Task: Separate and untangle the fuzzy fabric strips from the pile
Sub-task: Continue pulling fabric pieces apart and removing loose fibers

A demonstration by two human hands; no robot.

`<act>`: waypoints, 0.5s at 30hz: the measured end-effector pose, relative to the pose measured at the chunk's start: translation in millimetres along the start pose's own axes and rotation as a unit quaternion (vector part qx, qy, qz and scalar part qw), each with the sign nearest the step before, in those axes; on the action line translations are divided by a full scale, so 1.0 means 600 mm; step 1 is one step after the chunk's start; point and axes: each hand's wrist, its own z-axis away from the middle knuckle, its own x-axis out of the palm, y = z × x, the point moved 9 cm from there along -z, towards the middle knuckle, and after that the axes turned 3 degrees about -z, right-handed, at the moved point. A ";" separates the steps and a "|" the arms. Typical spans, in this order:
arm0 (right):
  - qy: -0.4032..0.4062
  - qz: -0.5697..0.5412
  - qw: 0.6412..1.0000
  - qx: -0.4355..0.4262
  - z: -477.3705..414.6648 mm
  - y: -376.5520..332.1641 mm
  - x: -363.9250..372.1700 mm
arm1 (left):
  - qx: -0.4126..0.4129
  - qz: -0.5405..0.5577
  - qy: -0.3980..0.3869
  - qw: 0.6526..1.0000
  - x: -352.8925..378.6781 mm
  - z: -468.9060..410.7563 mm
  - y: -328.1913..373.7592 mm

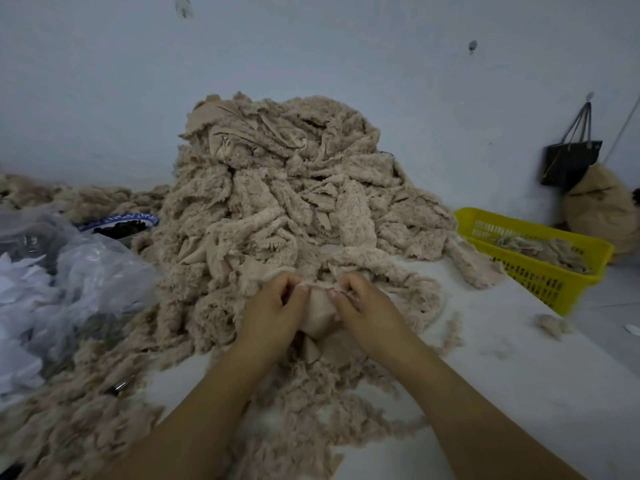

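A tall pile of beige fuzzy fabric strips rises against the wall in the middle of the view. At its near foot, my left hand and my right hand both pinch the same beige fabric strip, fingers curled round its top edge, a few centimetres apart. The strip's smooth backing faces me and hangs down between my wrists. More loose fuzzy strips lie on the white surface under my forearms.
A yellow plastic basket with a few strips inside sits at the right. Clear plastic bags and a blue-rimmed bowl lie at the left. A dark bag hangs on the wall above a tan sack.
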 end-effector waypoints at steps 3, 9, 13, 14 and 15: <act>0.024 -0.021 0.999 -0.002 0.000 0.001 -0.010 | -0.005 -0.053 0.054 0.997 -0.017 -0.006 -0.001; 0.087 -0.063 0.993 0.055 -0.008 0.030 -0.036 | -0.005 -0.027 0.002 1.000 -0.026 -0.005 -0.005; 0.111 -0.100 0.984 0.096 -0.012 0.047 -0.042 | 0.030 -0.063 -0.121 0.990 0.024 0.013 -0.001; 0.109 -0.106 0.983 0.100 -0.011 0.050 -0.039 | 0.025 -0.045 -0.110 0.993 0.023 0.011 0.000; 0.110 -0.115 0.982 0.103 -0.011 0.050 -0.037 | 0.013 -0.024 -0.091 0.996 0.015 0.007 -0.003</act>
